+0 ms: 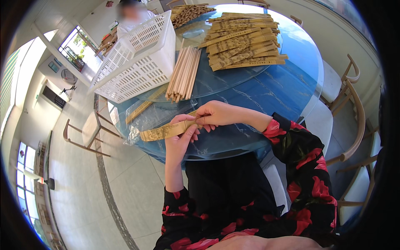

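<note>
Near the table's front edge, a tan printed paper chopstick sleeve (157,133) lies across the fingers of my left hand (177,143), its free end pointing left. My left thumb and fingers are closed on it. The fingertips of my right hand (218,113) pinch together at the sleeve's right end; whether a chopstick is inside is hidden. Just beyond my hands lies a bundle of bare wooden chopsticks (184,74). A large stack of similar sleeves (243,43) sits farther back on the right. Another sleeve (143,109) rests on the table to the left.
A white perforated plastic basket (125,81) stands tilted at the left of the round blue table (287,91). Clear plastic film (133,130) lies by the left edge. Behind is another pile of sleeves (187,16). A person (132,21) sits beyond; wooden chairs (354,121) stand around.
</note>
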Demonstrator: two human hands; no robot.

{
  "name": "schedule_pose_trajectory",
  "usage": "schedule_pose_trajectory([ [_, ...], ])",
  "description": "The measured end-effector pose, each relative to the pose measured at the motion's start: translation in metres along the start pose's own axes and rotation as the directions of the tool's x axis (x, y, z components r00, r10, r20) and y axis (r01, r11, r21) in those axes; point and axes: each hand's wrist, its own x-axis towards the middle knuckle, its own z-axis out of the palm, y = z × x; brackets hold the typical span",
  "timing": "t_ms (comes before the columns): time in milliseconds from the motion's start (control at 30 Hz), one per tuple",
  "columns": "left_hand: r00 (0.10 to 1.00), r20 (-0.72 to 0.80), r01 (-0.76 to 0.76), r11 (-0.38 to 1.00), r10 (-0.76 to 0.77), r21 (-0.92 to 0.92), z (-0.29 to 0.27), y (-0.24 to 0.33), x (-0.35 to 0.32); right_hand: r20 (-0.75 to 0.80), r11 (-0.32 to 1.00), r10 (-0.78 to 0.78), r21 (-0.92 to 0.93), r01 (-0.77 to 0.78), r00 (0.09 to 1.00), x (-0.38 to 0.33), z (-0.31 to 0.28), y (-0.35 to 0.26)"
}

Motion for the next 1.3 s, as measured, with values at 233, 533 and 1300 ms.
schedule_pose_trajectory([
  [233,1.000,-0.024,-0.012,1.000,0.012,0.003,0.001,-0.002,0.001,-0.045,0.993,-0.008,-0.118,0.003,0.999,0.001,0.001,0.001],
  [533,0.997,-0.072,-0.016,0.999,0.013,-0.042,0.000,-0.003,0.000,-0.239,0.484,-0.643,-0.863,0.144,0.728,0.010,-0.014,-0.002],
  [1300,0.985,-0.171,-0.048,0.997,0.037,-0.063,-0.008,0.000,-0.008,-0.726,0.552,-0.683,-0.586,0.594,-0.081,-0.011,-0.071,-0.041],
])
